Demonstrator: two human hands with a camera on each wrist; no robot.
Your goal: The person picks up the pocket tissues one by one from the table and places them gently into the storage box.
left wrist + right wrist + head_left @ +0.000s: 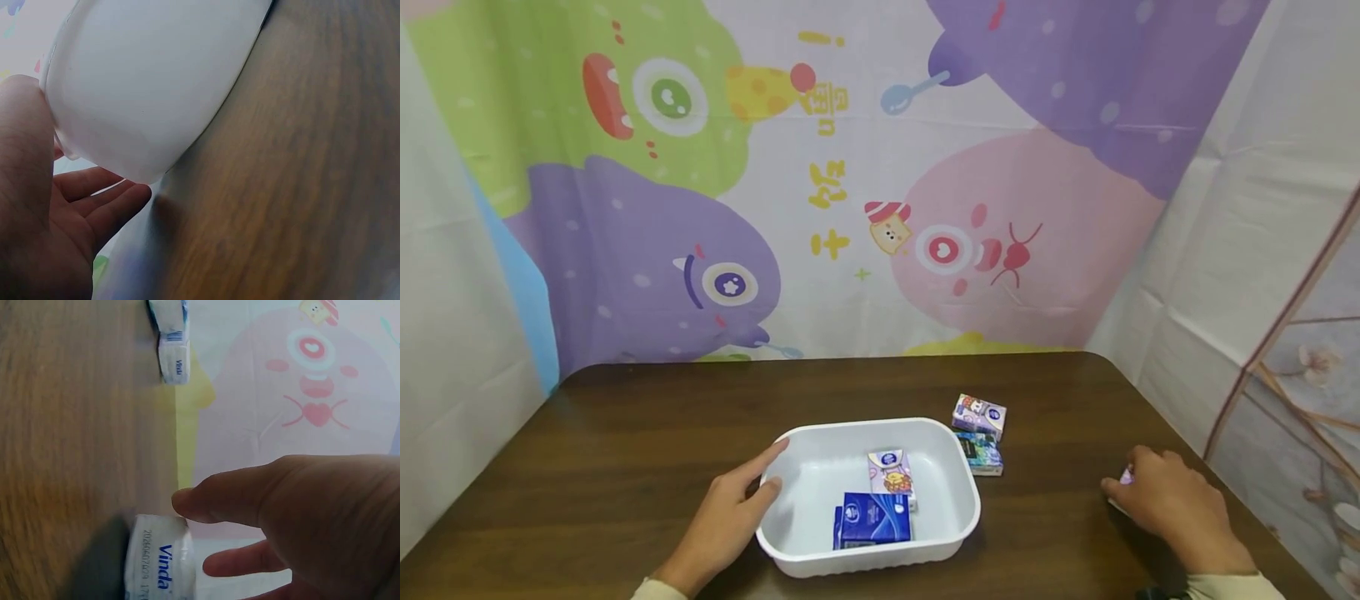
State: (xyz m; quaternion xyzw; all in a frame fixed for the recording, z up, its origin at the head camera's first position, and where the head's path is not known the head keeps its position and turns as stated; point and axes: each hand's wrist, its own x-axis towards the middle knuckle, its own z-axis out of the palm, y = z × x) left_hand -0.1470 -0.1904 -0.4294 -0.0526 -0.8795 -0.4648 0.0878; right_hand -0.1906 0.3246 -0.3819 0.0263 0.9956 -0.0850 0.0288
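Note:
A white plastic tray (951, 533) sits at the table's front, and my left hand (722, 508) holds its left end, thumb over the rim. In the left wrist view, fingers (119, 209) lie against the tray's outer wall (150, 81). Inside are a blue tissue pack (876, 517), overlapping another blue pack, and a lilac cartoon tissue pack (889, 472). At the far right my right hand (1176, 500) grips a small tissue pack (161, 562) marked Vinda, mostly hidden under the palm in the head view; the thumb is at its edge.
Just right of the tray, a lilac cartoon tissue pack (979, 415) lies against a teal-blue tissue pack (981, 454). The dark wooden table (647, 433) ends at a cartoon-printed cloth (842, 308) behind. Pale cloth (1210, 250) hangs along the right side.

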